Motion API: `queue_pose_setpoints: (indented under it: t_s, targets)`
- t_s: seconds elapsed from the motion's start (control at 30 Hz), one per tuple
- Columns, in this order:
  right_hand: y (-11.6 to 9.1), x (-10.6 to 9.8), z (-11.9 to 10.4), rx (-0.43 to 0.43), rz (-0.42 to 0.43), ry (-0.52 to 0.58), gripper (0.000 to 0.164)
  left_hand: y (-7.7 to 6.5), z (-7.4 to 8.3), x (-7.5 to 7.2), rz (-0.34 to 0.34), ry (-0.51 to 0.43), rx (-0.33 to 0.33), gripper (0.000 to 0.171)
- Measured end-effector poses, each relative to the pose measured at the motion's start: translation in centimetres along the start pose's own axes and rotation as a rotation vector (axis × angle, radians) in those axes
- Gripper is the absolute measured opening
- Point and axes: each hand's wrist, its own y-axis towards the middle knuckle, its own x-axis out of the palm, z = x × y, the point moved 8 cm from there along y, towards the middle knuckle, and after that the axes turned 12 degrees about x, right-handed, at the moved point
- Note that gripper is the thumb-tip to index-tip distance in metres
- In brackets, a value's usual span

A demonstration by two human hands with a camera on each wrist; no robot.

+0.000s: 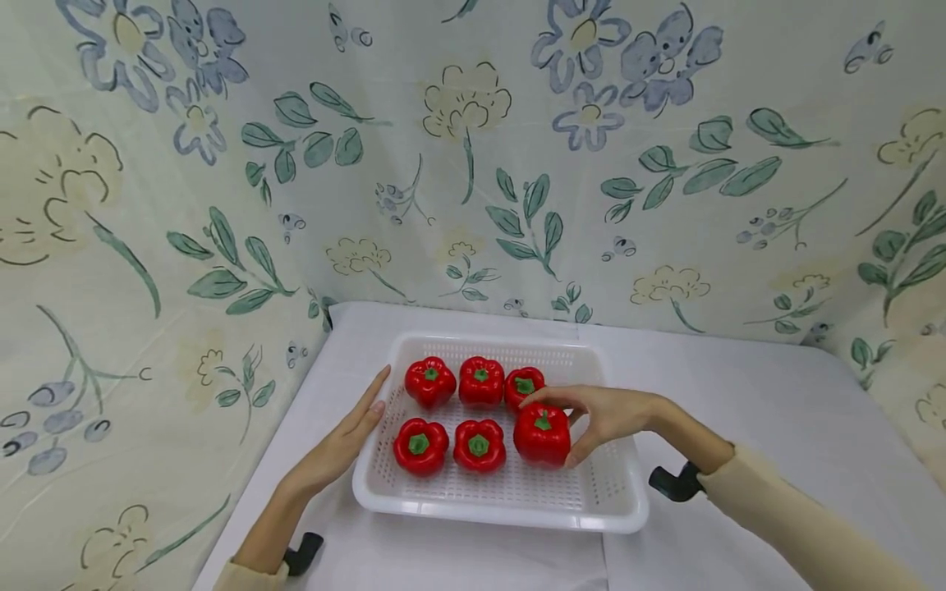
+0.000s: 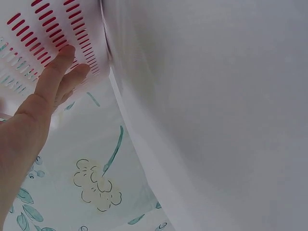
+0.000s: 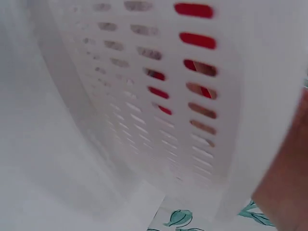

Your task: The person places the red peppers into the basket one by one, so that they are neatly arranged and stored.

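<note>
In the head view my right hand [image 1: 608,413] grips a red bell pepper [image 1: 542,437] with a green stem, thumb on its near side and fingers over its far side. The pepper is at the front right inside a white perforated plastic basket [image 1: 502,515]. Several more red bell peppers sit in it in two rows, among them a back-middle one [image 1: 482,382] and a front-left one [image 1: 420,447]. With fingers extended, my left hand [image 1: 342,441] rests against the basket's left side; the left wrist view shows the fingers [image 2: 53,72] along the slotted wall [image 2: 91,33].
A white cloth covers the table [image 1: 709,394] under the basket. Behind and to the left hangs a floral curtain [image 1: 473,222]. In the right wrist view the basket's slotted side [image 3: 231,120] fills much of the picture, with red showing through the slots.
</note>
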Motion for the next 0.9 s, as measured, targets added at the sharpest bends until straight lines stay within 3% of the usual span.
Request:
queue_pose_setpoints:
  t_s: [0.2,0.9]
  targets:
    - [0.7,0.9,0.4,0.004,-0.054,-0.028,0.088,0.0,-0.2,0.0,0.001,-0.004,-0.009,0.06]
    - [1.6,1.4,0.8,0.053,-0.069,-0.064,0.091,0.0,-0.2,-0.1,0.014,0.003,-0.021,0.06]
